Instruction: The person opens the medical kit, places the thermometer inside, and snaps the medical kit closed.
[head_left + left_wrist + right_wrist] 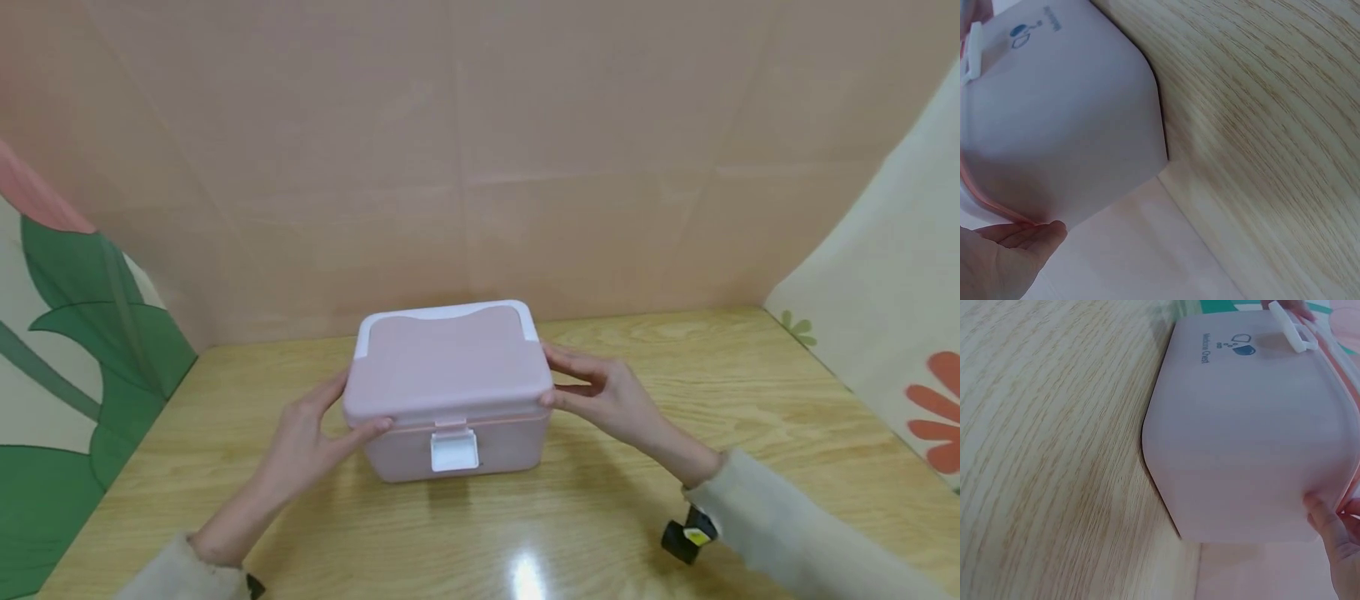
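Observation:
A pink medicine chest stands on the table, its lid lying on top with a white trim. On the front the white latch sticks out, unfastened. My left hand grips the lid's left end, thumb on the front edge and fingertips under the rim at the coral seam. At the opposite end my right hand holds the lid's right side between thumb and fingers, with one fingertip against the body just below the seam. Printed lettering shows on the chest's front in the right wrist view.
The wood-grain table extends around the chest. Behind it rises a plain pinkish backdrop. Cloths printed with leaves and flowers hang at the sides. A black wrist device sits at the right sleeve.

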`<state>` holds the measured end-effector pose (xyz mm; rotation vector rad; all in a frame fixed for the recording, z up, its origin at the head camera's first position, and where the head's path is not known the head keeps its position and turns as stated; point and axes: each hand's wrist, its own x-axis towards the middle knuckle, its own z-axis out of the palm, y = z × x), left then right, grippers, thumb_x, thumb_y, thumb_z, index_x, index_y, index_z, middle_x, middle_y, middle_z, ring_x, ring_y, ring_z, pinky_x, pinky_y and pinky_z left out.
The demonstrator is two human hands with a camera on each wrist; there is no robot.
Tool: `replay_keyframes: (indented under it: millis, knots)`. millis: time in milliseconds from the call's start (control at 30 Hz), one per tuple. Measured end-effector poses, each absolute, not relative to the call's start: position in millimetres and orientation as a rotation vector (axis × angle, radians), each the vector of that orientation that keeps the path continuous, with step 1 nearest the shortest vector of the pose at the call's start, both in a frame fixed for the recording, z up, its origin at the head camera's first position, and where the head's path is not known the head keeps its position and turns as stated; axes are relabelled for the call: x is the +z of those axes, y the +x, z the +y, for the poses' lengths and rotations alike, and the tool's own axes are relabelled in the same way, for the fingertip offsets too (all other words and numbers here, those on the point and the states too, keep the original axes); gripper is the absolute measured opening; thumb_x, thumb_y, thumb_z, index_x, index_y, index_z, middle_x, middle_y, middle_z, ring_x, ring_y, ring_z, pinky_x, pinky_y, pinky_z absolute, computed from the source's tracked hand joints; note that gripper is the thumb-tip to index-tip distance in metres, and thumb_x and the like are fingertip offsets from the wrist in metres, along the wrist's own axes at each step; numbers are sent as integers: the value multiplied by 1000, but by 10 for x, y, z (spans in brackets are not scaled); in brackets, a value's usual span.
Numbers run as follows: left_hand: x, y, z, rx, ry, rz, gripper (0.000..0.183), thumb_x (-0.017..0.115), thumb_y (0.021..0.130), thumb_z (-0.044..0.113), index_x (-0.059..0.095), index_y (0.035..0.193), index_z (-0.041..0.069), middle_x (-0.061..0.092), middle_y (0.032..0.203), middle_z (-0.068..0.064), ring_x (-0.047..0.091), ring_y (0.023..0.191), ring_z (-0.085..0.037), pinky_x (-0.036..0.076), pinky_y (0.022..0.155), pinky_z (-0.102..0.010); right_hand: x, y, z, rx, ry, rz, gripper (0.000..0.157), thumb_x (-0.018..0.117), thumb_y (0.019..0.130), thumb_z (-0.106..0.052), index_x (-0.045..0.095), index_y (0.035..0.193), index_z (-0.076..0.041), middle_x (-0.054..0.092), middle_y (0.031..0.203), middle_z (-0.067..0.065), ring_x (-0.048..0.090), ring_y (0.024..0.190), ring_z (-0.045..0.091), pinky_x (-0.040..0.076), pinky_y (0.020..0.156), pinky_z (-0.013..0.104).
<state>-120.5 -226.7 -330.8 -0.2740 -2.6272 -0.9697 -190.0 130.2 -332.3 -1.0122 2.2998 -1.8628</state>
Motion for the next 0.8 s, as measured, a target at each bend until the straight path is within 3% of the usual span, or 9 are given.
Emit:
replay_keyframes:
  millis: [800]
  knots:
    - [-3343,-1194,-2266,-1047,-267,-2630,82,76,80,41,41,144,4,49,142,-18,46,130,-39,42,105,-59,-3356,-1899,1307,-1875,-1077,2260,60,74,80,0,48,132,10,40,144,24,52,123,3,57,88,30]
